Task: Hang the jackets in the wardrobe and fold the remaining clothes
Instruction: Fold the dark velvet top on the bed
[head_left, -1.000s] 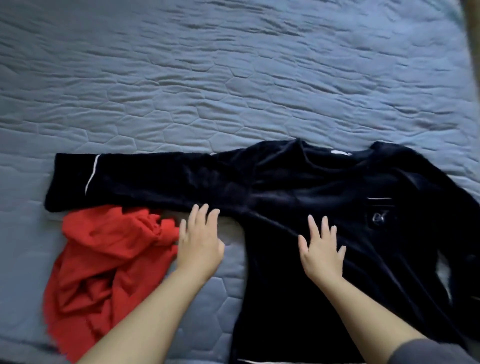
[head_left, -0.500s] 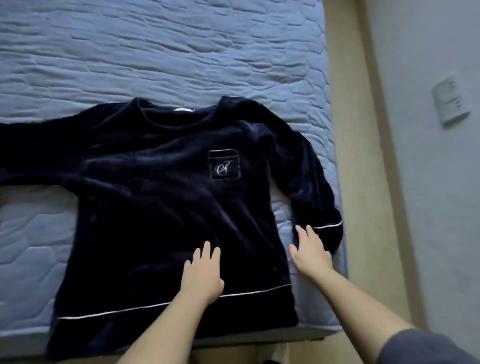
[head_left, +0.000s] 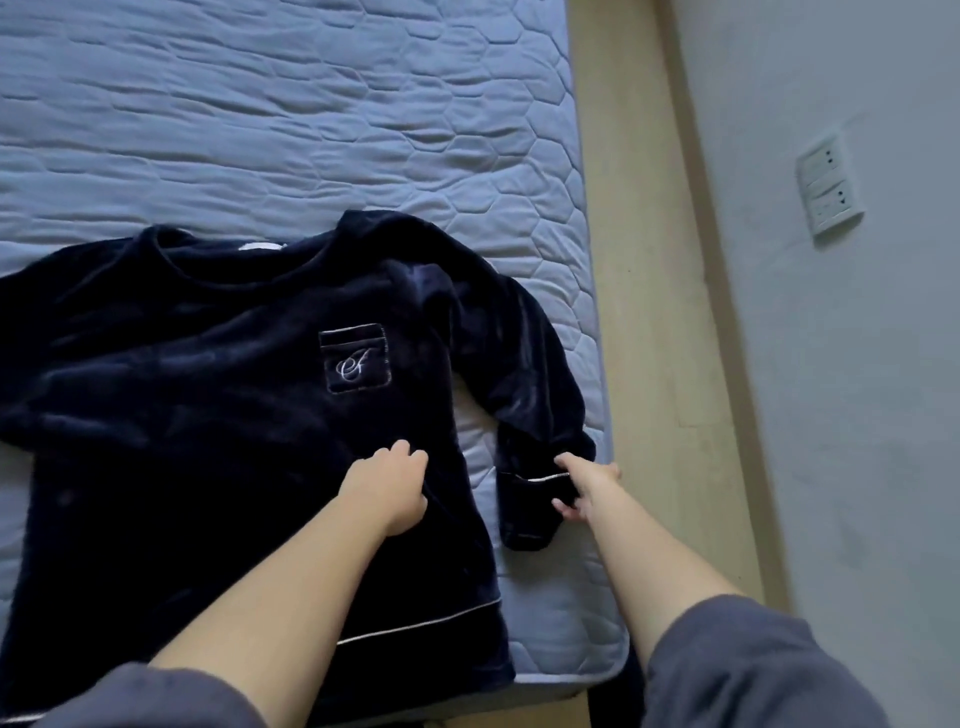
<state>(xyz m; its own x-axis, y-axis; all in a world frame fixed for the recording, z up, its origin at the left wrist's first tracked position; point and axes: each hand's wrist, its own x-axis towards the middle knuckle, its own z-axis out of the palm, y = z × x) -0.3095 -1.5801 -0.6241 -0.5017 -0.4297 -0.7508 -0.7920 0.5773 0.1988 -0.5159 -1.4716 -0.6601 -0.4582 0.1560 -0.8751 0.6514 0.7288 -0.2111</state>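
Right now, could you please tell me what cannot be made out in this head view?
Navy top: one sleeve is cut off by the left edge.
Right hand: fingertips are hidden behind the cuff it pinches.
Left hand: grip or mere press is unclear against the dark fabric.
Neck label: too small to read.

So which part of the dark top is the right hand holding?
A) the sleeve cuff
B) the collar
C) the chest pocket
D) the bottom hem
A: the right hand pinches the white-piped sleeve cuff of the dark top, beside the mattress edge.
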